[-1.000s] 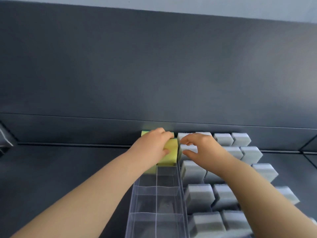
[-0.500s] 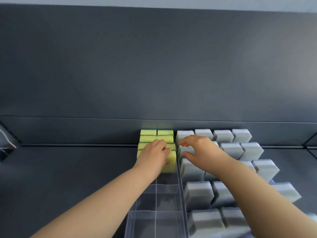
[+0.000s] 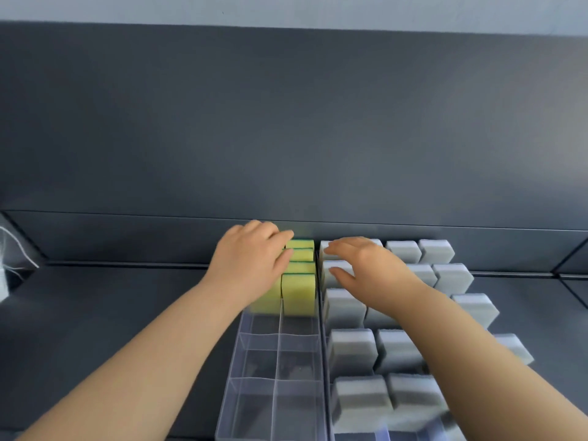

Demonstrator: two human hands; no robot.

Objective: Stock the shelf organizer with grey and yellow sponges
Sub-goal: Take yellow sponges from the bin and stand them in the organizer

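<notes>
Resting left hand [image 3: 251, 265], fingers loose, on upright yellow-and-green foam sponges [image 3: 299, 291] packed at back of clear plastic divided organizer [image 3: 277, 361]; near compartments free. Holding right hand [image 3: 372, 272], fingers straight, low over grey foam sponges [image 3: 350, 348] beside dividing wall.

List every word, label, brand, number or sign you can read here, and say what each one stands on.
No text can be read in this view.
Yellow sponges: plain faces, no print.
Grey sponges: plain, no print.
Clear organizer: no label or number shows.
Dark shelf back panel: no sign or tag.
White object at the left edge: too blurred to tell.
</notes>
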